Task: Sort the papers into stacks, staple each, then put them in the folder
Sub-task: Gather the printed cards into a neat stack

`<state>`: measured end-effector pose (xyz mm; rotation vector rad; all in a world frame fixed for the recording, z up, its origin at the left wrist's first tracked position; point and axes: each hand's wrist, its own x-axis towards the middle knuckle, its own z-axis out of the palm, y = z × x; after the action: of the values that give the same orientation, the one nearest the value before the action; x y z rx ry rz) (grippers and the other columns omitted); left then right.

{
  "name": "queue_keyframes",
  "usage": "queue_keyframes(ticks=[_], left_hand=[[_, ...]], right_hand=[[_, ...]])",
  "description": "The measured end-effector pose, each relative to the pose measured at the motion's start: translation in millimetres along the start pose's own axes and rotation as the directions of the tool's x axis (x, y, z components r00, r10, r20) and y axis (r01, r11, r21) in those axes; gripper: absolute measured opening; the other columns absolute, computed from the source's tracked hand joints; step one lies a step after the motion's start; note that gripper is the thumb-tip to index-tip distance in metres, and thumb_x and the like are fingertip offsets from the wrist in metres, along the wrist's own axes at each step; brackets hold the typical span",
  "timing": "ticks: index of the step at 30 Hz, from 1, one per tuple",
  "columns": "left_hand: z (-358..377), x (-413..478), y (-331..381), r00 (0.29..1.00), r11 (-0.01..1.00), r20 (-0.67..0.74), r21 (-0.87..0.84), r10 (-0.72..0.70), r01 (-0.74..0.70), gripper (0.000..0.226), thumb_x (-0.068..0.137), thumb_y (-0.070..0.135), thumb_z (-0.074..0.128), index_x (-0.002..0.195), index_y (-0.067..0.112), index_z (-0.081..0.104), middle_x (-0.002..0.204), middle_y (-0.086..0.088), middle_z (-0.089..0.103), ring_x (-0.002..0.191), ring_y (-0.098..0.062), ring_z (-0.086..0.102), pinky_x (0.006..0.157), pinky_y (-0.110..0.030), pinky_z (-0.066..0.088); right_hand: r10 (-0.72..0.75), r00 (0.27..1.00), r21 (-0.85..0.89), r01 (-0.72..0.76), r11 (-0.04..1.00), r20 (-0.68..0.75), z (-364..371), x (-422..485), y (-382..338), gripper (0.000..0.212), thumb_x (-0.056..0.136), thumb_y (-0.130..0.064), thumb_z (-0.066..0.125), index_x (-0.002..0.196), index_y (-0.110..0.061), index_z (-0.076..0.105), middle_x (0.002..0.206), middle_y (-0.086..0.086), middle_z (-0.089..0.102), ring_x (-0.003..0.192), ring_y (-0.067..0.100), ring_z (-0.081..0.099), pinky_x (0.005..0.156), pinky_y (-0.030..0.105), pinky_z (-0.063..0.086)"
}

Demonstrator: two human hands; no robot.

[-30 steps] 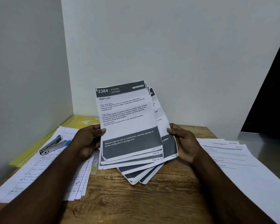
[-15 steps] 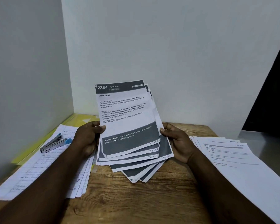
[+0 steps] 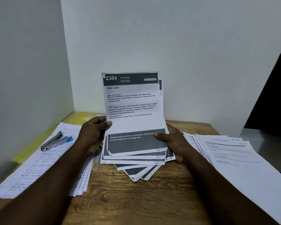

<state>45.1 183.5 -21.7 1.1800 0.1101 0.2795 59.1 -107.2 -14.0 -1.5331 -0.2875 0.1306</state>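
Note:
A fanned bundle of printed sheets (image 3: 133,111) headed "2384 Kitchen, Wash cups" stands nearly upright over the wooden desk (image 3: 136,200). My left hand (image 3: 92,135) grips its left edge, thumb on the front page. My right hand (image 3: 172,142) grips the right edge, thumb pressed on the dark band. Lower corners of several sheets stick out unevenly below. A silver stapler with blue ends (image 3: 55,141) lies on handwritten pages (image 3: 44,166) at the left. The yellow folder (image 3: 37,143) lies under those pages along the left wall.
A spread stack of printed white sheets (image 3: 234,159) covers the desk's right side and overhangs its edge. White walls close in at the left and back. A dark opening and a grey surface sit at the far right.
The bundle has been drawn together and turned more upright, the fan narrower than before. My right thumb has moved onto the front sheet's dark band.

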Motion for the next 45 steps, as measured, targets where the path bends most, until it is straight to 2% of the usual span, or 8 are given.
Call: queue_keyframes(ticks=[6, 15, 19, 23, 28, 32, 36, 45], left_hand=[[-2.8, -5.9, -0.9, 0.956, 0.98, 0.233, -0.045, -0.176, 0.192, 0.038, 0.099, 0.015, 0.065, 0.134, 0.001, 0.066, 0.132, -0.024, 0.07, 0.12, -0.044, 0.067, 0.105, -0.064, 0.052], [12.0, -15.2, -4.2, 0.988, 0.995, 0.136, 0.065, 0.071, -0.08, 0.026, 0.099, 0.011, 0.068, 0.124, 0.009, 0.071, 0.11, -0.013, 0.08, 0.088, -0.025, 0.078, 0.074, -0.041, 0.065], [13.9, -18.2, 3.3, 0.964, 0.987, 0.213, -0.051, 0.161, -0.154, 0.033, 0.098, 0.007, 0.064, 0.131, 0.004, 0.066, 0.119, -0.016, 0.077, 0.101, -0.028, 0.077, 0.079, -0.038, 0.064], [20.5, -27.1, 2.6, 0.965, 0.993, 0.238, -0.066, 0.111, -0.098, 0.036, 0.089, 0.009, 0.068, 0.125, 0.005, 0.067, 0.103, -0.01, 0.081, 0.087, -0.022, 0.078, 0.071, -0.033, 0.064], [26.0, -30.9, -14.4, 0.969, 0.996, 0.237, 0.038, 0.064, -0.075, 0.04, 0.092, 0.008, 0.077, 0.131, 0.004, 0.068, 0.121, -0.021, 0.076, 0.116, -0.045, 0.071, 0.101, -0.056, 0.058], [33.9, -37.5, -7.4, 0.963, 0.993, 0.243, -0.026, 0.115, -0.112, 0.033, 0.094, 0.008, 0.07, 0.126, 0.007, 0.071, 0.115, -0.017, 0.078, 0.103, -0.035, 0.077, 0.089, -0.046, 0.064], [36.4, -33.1, -7.1, 0.96, 0.995, 0.264, -0.011, 0.098, -0.098, 0.046, 0.085, 0.01, 0.08, 0.129, 0.006, 0.067, 0.114, -0.016, 0.079, 0.101, -0.032, 0.075, 0.081, -0.037, 0.064], [39.6, -41.1, -2.9, 0.949, 0.983, 0.264, 0.008, 0.174, -0.183, 0.029, 0.094, 0.015, 0.073, 0.123, 0.01, 0.076, 0.117, -0.016, 0.078, 0.108, -0.036, 0.076, 0.091, -0.048, 0.062]], right_hand=[[-0.009, 1.0, 0.06, 0.01, 0.998, -0.017, -0.1, 0.7, -1.1, 0.029, 0.098, -0.006, 0.069, 0.126, -0.016, 0.068, 0.114, 0.01, 0.079, 0.099, 0.032, 0.077, 0.081, 0.045, 0.064], [-0.112, 0.993, 0.084, 0.108, 0.991, 0.039, 1.0, 0.0, 1.3, 0.039, 0.096, 0.0, 0.069, 0.134, -0.009, 0.063, 0.123, 0.016, 0.076, 0.109, 0.037, 0.074, 0.091, 0.049, 0.062], [-0.174, 0.985, 0.079, 0.173, 0.982, 0.012, 2.1, 1.0, 1.6, 0.036, 0.097, 0.0, 0.068, 0.132, -0.007, 0.064, 0.121, 0.018, 0.076, 0.11, 0.039, 0.074, 0.094, 0.051, 0.061], [-0.123, 0.991, 0.012, 0.122, 0.992, 0.054, 4.9, -2.1, 4.0, 0.035, 0.095, -0.005, 0.073, 0.129, -0.006, 0.065, 0.118, 0.014, 0.078, 0.109, 0.035, 0.075, 0.094, 0.047, 0.061], [-0.12, 0.992, -0.133, 0.122, 0.984, 0.026, 5.5, -6.9, 8.9, 0.029, 0.092, -0.009, 0.079, 0.12, -0.007, 0.073, 0.107, 0.005, 0.081, 0.098, 0.025, 0.078, 0.079, 0.029, 0.061], [-0.195, 0.979, -0.114, 0.187, 0.976, -0.061, 3.0, -1.3, 8.3, 0.025, 0.092, -0.01, 0.08, 0.116, -0.013, 0.077, 0.107, 0.006, 0.081, 0.1, 0.029, 0.078, 0.094, 0.048, 0.061], [-0.177, 0.982, -0.118, 0.168, 0.979, -0.063, 0.5, 3.3, 6.9, 0.046, 0.081, -0.032, 0.089, 0.122, -0.017, 0.074, 0.112, 0.005, 0.08, 0.104, 0.03, 0.077, 0.1, 0.058, 0.057], [-0.34, 0.931, -0.202, 0.311, 0.929, -0.131, 5.0, -1.7, 1.0, 0.02, 0.093, -0.021, 0.08, 0.111, -0.029, 0.074, 0.104, -0.012, 0.081, 0.096, 0.013, 0.078, 0.082, 0.032, 0.062]])
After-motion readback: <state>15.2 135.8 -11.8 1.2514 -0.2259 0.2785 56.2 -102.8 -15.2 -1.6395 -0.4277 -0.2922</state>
